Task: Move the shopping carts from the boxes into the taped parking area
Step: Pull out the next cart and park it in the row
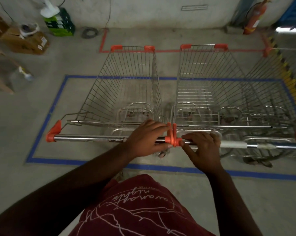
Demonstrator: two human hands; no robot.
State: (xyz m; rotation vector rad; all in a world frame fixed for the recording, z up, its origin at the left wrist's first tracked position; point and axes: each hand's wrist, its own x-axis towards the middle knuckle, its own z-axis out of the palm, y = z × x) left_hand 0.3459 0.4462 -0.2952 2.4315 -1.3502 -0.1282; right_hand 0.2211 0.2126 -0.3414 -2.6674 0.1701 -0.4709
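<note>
Gripping two shopping carts side by side at their handles

Seen from a head-worn camera looking down, a person in a maroon printed shirt (pixel 137 206) stands at six o'clock, both bare arms reaching forward to the middle of the view.

The left hand (pixel 147 137) rests on the right end of the left cart's handle bar (pixel 89 138), fingers curled together over the bar and touching its orange end cap (pixel 168 136). The right hand (pixel 202 147) sits on the left end of the right cart's handle bar (pixel 276 146), thumb and forefinger pinching the bar just beside that cart's orange cap, the other fingers loosely bent.

The left cart (pixel 125 86) and the right cart (pixel 210 82) are empty wire baskets standing parallel, their handle ends touching at the centre, noses pointing to twelve o'clock. Both stand on grey concrete inside a rectangle of blue tape (pixel 47 116); their front ends reach past the blue line toward a red tape line (pixel 167 51) near the wall.

At ten o'clock sit cardboard boxes (pixel 24 41) and a green crate (pixel 59 23). At one o'clock a red fire extinguisher (pixel 254 19) leans by the wall. At three o'clock runs a yellow-and-black striped edge (pixel 290 82).
</note>
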